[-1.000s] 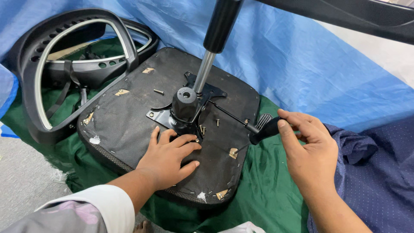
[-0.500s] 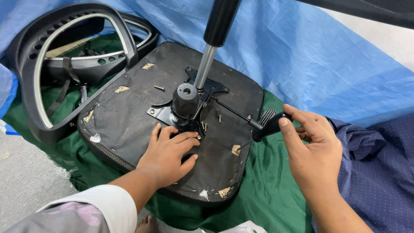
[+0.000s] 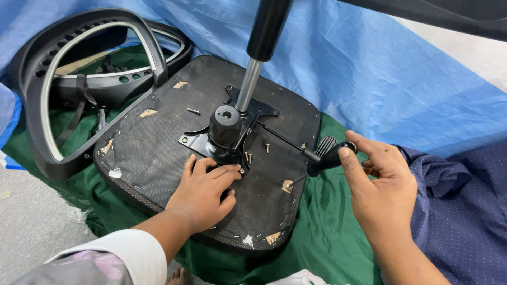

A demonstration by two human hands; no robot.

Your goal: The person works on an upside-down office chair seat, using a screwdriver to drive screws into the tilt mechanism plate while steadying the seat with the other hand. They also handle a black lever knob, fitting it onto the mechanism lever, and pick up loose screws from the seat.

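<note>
In the centre of the frame we see an upturned chair seat [image 3: 158,153], its underside covered in black fabric stapled along the edge, with several torn tan patches. A black metal mechanism plate [image 3: 224,140] sits at its middle, and a chrome and black gas cylinder [image 3: 253,68] rises from it toward the top of the frame. Our left hand [image 3: 203,192] lies flat on the fabric, fingers together, fingertips touching the plate's lower edge. Our right hand [image 3: 383,184], centre right, pinches the black lever handle [image 3: 330,157] between thumb and fingers. Loose screws [image 3: 194,111] lie on the seat. A black chair back frame [image 3: 90,79] rests upper left on green cloth [image 3: 327,232].
</note>
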